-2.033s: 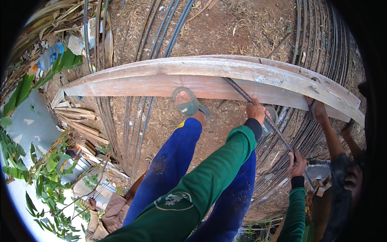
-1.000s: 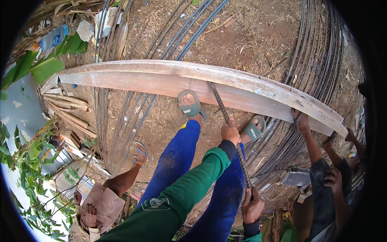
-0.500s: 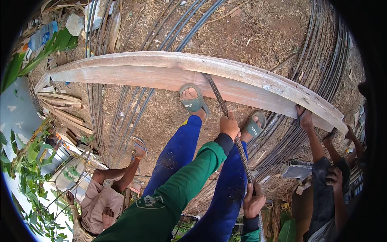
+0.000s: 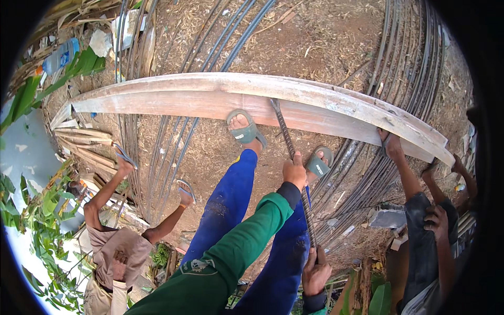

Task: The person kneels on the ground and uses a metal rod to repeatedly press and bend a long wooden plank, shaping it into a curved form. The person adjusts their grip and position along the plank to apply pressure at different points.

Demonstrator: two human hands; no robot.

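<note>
My left hand point(image 4: 295, 173) is closed around the middle of a ribbed steel bar point(image 4: 283, 130). Lower down, my right hand point(image 4: 316, 271) grips the same bar near its lower visible part. The bar slants up and away from me, and its far end meets the long wooden beam point(image 4: 210, 79) that lies across the ground in front of my feet. One sandalled foot point(image 4: 244, 127) of mine stands against the beam's near face. My other sandalled foot point(image 4: 319, 161) is on the ground just right of the bar.
Long steel rods point(image 4: 404, 58) run under and beyond the beam on both sides. Short wood strips point(image 4: 86, 149) lie at left. A person in brown shorts point(image 4: 115, 252) stands at lower left; another person's foot point(image 4: 392, 144) touches the beam's right part. A grey block point(image 4: 387, 218) sits at right.
Both my hands and the lower part of the bar have shifted slightly left. The person at lower left has moved a leg outward, so both feet now show.
</note>
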